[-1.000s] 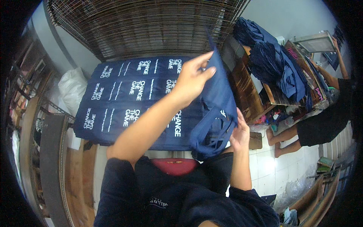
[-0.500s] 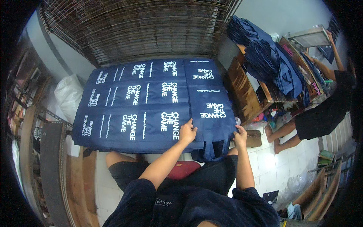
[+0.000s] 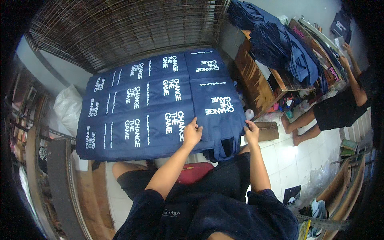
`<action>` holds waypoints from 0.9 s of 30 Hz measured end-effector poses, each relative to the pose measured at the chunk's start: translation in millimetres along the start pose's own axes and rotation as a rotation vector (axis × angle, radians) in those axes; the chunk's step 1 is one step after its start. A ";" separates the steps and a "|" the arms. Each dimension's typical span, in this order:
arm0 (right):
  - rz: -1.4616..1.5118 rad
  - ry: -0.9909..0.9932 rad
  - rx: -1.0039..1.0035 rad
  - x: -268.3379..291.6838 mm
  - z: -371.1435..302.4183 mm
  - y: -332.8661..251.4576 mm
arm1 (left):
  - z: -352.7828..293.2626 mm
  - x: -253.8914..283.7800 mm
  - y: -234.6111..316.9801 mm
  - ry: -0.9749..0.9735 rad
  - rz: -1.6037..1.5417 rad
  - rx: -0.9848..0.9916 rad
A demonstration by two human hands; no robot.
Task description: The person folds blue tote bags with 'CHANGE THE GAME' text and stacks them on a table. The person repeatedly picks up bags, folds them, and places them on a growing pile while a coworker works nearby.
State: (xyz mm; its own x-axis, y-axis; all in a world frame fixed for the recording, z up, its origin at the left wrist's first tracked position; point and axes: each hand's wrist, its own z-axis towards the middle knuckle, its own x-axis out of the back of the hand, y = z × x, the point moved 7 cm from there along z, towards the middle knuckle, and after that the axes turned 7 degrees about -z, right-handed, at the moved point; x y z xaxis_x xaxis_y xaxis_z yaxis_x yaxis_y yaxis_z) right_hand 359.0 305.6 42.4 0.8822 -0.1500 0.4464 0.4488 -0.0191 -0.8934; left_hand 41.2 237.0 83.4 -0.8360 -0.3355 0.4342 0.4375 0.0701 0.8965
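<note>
A navy fabric tote bag (image 3: 216,122) with white lettering lies at the near right corner of a wide surface covered with similar printed navy bags (image 3: 154,108). Its strap handles (image 3: 219,149) hang over the near edge. My left hand (image 3: 193,134), fingers curled, pinches the bag's left side, beside the neighbouring bag. At the right side, my right hand (image 3: 251,132) holds the bag's edge between thumb and fingers. The fabric spans flat between both hands.
Behind the bags leans a large metal wire rack (image 3: 132,36). Navy cloth (image 3: 276,56) is heaped on a wooden bench (image 3: 256,76) at right, where another person (image 3: 340,106) works. A white plastic sack (image 3: 67,108) stands left. A wooden stool (image 3: 269,131) is near my right hand.
The view has shifted, so the bags appear farther up and left. Both my hands remain at the bag's sides. The other person's hands are lower, and the pale frame they held no longer shows.
</note>
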 end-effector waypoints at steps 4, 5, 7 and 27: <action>0.031 0.003 -0.026 -0.4 1.4 11.3 | -1.4 6.0 4.8 -0.001 0.041 -0.026; 0.033 0.031 -0.012 2.5 0.9 12.6 | -4.0 8.7 9.7 0.014 0.067 -0.045; -0.023 0.121 -0.007 11.1 -2.7 5.4 | -12.6 18.1 26.2 0.021 0.071 -0.094; -0.355 0.445 1.121 10.3 103.2 -484.2 | -198.0 236.8 23.0 -0.279 0.211 0.162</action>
State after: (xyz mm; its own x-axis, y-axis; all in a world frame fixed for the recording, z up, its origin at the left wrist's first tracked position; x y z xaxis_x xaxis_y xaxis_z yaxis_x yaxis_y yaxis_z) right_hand 165.4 415.3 484.8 0.6620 -0.6324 0.4024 0.7175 0.6899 -0.0962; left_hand -81.2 -26.8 189.3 -0.8006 -0.0309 0.5983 0.5706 0.2652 0.7772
